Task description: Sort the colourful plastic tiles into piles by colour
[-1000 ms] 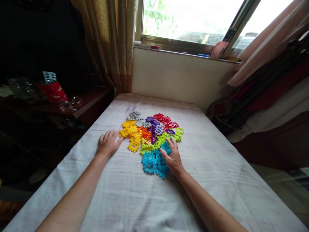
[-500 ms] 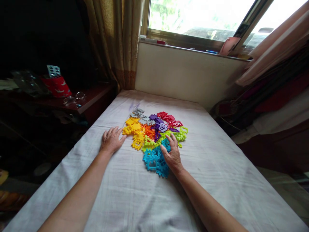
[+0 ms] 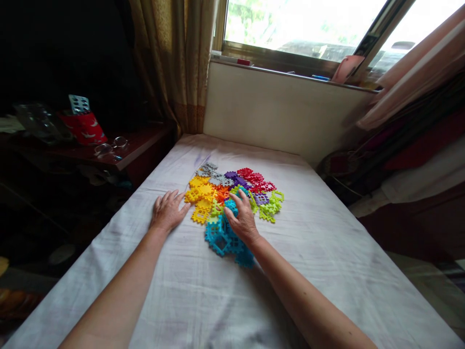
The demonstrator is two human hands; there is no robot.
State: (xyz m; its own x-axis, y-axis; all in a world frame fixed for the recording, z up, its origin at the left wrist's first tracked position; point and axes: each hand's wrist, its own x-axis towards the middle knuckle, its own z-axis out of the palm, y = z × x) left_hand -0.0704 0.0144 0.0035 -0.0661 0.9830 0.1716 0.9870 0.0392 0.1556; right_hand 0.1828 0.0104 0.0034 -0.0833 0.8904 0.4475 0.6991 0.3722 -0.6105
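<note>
Flat plastic interlocking pieces with notched edges lie in a pile grouped by colour. My left hand (image 3: 167, 211) rests on the sheet, fingers stretched out, just left of the yellow pieces (image 3: 200, 196). My right hand (image 3: 244, 220) lies over the blue pieces (image 3: 219, 238) with its fingers apart, touching them and hiding some. Lime green pieces (image 3: 269, 210) lie right of that hand. Behind are orange (image 3: 221, 193), purple (image 3: 244, 182), red (image 3: 256, 178) and grey pieces (image 3: 209, 168).
A pale sheet (image 3: 319, 271) covers the surface under the pile. On the dark side table (image 3: 140, 145) at left stand a red cup (image 3: 85, 128) and a pair of glasses (image 3: 112, 146). The window wall (image 3: 269, 106) is behind; hanging clothes (image 3: 410, 155) are at right.
My right hand has slid left and a little away from me, and several blue pieces have shifted left with it. Purple and lime green pieces moved too. My left hand stays put.
</note>
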